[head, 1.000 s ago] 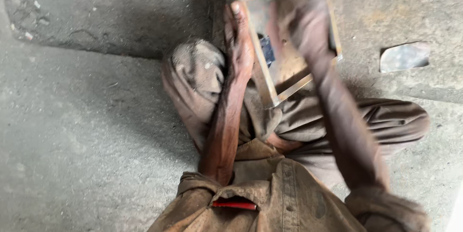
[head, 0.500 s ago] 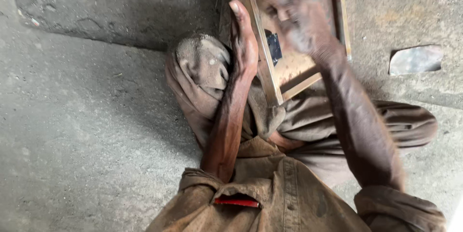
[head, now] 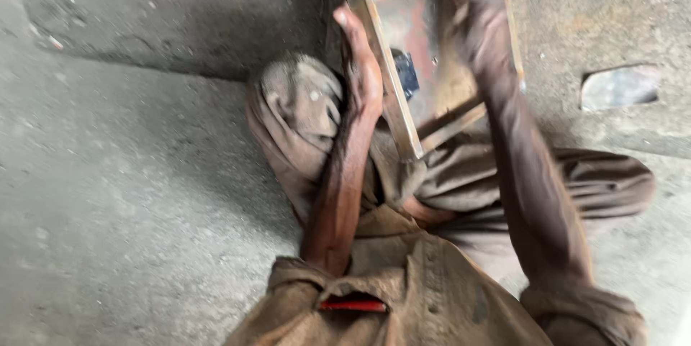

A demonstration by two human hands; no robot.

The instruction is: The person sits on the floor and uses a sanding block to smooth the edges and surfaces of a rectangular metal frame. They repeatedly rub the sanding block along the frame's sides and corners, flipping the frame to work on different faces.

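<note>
The right hand (head: 479, 26) is smeared by motion blur, so its fingers and grip cannot be made out. It covers the upper middle of the rusty square metal frame (head: 403, 119), whose far corner at one o'clock is cut by the top edge. A small dark blue object (head: 407, 73) inside the frame is too blurred to identify. The left hand (head: 362, 76) hides the frame's left rail.

we're seeing a dusty brown work shirt (head: 403, 303), sleeves rolled up. a red pen (head: 353, 306) peeks from the chest pocket, above matching grimy trousers (head: 302, 112).
</note>
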